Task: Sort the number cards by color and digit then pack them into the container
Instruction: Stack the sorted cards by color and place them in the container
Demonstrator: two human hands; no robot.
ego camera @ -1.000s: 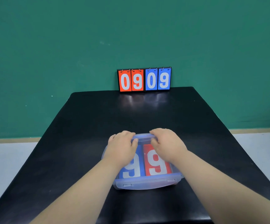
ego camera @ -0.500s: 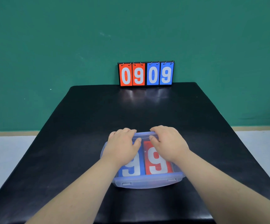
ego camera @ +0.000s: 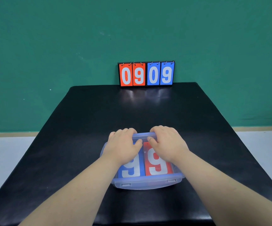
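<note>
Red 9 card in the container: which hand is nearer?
Right. The right hand rests on the container directly above the red 9 card; the left hand sits to its left, above the blue 9 card.

Black table (ego camera: 83, 128), glossy top, faint reflections at the far end. Near the front edge, about midway across: a clear bluish plastic container (ego camera: 148, 185), lid (ego camera: 142, 136) on, sitting flat. At the far edge, upright: a flip scoreboard (ego camera: 146, 74), left half red, right half blue, each reading 09. Well apart, those two.
</note>
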